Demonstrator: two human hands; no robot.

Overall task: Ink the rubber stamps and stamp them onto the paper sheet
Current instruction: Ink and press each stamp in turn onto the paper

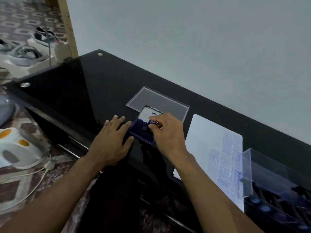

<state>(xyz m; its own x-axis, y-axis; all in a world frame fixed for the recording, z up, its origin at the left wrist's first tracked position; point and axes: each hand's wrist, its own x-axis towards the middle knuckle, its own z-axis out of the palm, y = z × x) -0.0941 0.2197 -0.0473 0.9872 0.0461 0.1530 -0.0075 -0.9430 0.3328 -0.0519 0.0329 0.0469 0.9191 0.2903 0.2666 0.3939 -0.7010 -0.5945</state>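
An open blue ink pad (140, 131) lies on the black glass table (87, 91), its white-labelled lid (148, 113) tilted up behind it. My right hand (165, 132) pinches a small blue-topped rubber stamp (152, 122) over the pad's far right part. My left hand (112, 140) lies flat on the table with straight fingers, its fingertips touching the pad's left edge. To the right lies the white paper sheet (207, 138), with several blue stamp prints along its right and near side.
A clear plastic lid (151, 98) lies behind the pad. At the lower right stands a clear-lidded box (269, 167) holding several more blue-topped stamps (265, 207). The wall runs right behind the table. Left of the table, an appliance (15, 148) and cables sit on the floor.
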